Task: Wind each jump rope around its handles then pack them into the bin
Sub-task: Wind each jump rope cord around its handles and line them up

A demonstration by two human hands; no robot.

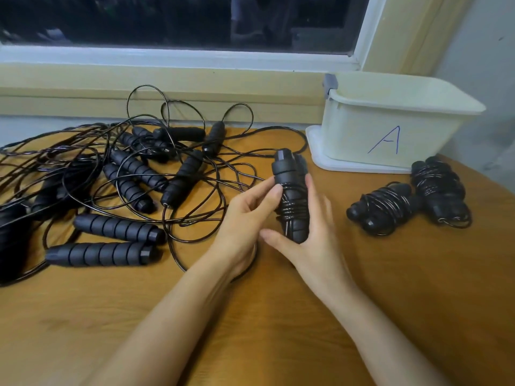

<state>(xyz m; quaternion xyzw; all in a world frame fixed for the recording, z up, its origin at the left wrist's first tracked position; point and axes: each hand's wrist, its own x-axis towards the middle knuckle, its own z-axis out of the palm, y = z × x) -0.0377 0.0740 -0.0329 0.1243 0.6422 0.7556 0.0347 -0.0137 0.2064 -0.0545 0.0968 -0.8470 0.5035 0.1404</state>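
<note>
A pair of black foam handles (289, 190) stands upright over the middle of the wooden table, with a few turns of black cord around its lower half. My right hand (309, 240) cradles the pair from behind and below, thumb at the bottom end. My left hand (248, 218) pinches the pair at its left side with thumb and fingertips. The loose cord runs off to the left into a tangle of unwound ropes (119, 174). Two wound bundles (384, 207) (440, 190) lie at the right. The cream bin (390, 121), marked "A", stands behind them.
The bin rests on its white lid (317, 151) at the back right corner. A window sill (167, 90) runs along the back of the table. Several loose handles (111, 227) lie near the left front, among cord loops.
</note>
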